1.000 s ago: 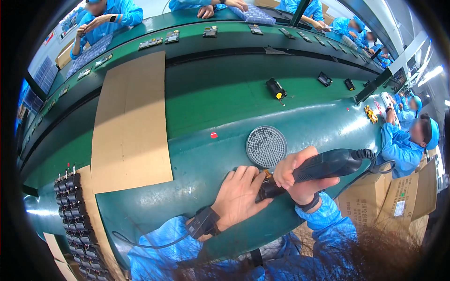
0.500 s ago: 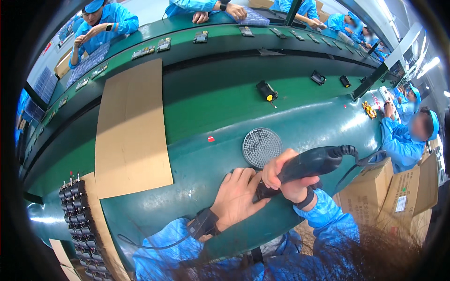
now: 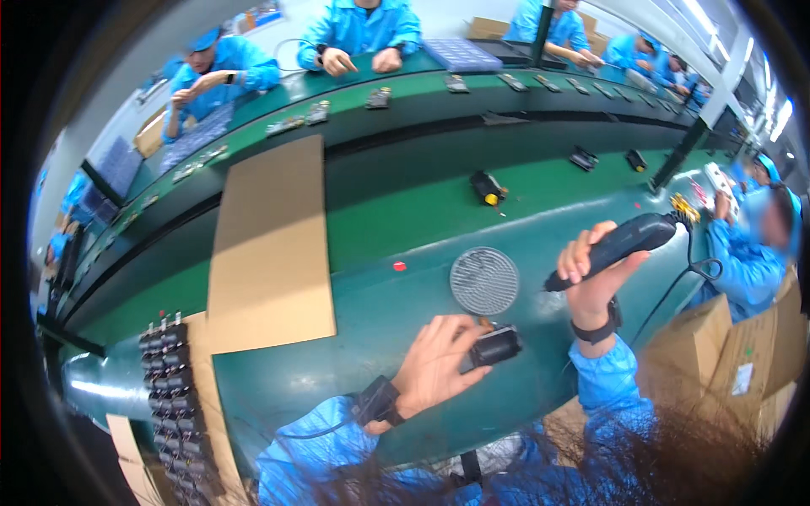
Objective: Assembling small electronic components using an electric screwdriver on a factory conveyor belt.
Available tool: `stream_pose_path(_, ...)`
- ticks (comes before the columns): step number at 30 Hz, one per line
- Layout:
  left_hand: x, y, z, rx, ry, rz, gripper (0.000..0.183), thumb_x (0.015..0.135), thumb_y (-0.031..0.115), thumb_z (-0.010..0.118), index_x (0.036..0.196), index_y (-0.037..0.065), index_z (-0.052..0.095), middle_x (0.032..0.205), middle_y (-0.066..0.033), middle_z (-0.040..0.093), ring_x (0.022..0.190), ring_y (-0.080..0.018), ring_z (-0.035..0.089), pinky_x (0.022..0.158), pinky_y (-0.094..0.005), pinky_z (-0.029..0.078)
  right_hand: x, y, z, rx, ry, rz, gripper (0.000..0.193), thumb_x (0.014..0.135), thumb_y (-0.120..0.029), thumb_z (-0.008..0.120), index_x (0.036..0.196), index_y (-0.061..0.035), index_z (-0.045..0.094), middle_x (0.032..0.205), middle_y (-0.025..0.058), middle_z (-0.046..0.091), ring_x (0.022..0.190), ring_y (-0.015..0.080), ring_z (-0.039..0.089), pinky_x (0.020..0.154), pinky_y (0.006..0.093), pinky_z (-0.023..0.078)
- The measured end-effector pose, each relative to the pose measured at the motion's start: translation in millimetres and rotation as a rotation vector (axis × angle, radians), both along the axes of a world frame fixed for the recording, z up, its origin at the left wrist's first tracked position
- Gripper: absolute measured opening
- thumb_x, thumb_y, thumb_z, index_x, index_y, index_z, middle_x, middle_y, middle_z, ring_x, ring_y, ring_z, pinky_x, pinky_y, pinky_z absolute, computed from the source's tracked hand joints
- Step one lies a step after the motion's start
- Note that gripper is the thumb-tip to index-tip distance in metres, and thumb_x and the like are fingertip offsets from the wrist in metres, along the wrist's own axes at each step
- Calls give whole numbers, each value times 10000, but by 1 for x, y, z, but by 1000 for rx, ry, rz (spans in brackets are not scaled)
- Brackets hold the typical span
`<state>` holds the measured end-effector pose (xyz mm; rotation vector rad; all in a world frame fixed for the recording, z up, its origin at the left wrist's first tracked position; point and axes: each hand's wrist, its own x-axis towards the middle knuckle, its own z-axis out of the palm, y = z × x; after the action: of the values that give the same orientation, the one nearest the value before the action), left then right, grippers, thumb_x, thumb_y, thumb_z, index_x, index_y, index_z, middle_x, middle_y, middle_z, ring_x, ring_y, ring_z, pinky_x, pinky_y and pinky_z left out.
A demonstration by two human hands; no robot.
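Note:
My left hand [image 3: 439, 363] grips a small black boxy assembly [image 3: 498, 345] with a rounded side, holding it on the green bench. An orange-brown bit shows at its top edge by my fingertips. My right hand [image 3: 595, 274] is raised to the right, fingers wrapped round a black corded electric screwdriver [image 3: 631, 243]. Its tip points left and down, apart from the assembly. Just beyond my left hand lies a round grey screw tray [image 3: 484, 280] with a dotted surface. Black bands sit on both my wrists.
A cardboard sheet [image 3: 270, 253] lies left of centre. Rows of black assemblies [image 3: 177, 396] stand at the far left. Another assembly with a yellow part [image 3: 488, 188] rests on the green belt. Circuit boards [image 3: 378, 99] line the far belt. Cardboard boxes [image 3: 742, 354] stand right; co-workers sit around.
My right hand has lifted the screwdriver up and right, away from my left hand. The assembly in my left hand now shows. The whole view has shifted slightly.

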<state>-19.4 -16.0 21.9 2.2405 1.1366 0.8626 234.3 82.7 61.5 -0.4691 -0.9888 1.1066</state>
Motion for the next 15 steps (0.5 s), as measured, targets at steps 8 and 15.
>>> stream_pose_path(8,-40,-31,68,-173,75,211,543,718,213,867,1194,99,632,1267,-110,512,1246,-349,486,1039,-443,445,25,-1,-17,-57,127,-33,749,877,-853,419,985,-115,490,595,-8,426,450,111,411,451,263,359)
stream_pose_path(15,-58,-73,66,-97,522,304,557,759,87,755,1294,155,613,1489,-214,377,1418,-460,347,1061,-575,421,21,-2,-4,62,108,62,733,886,-809,494,1021,-88,491,625,-9,434,466,100,416,454,241,343)
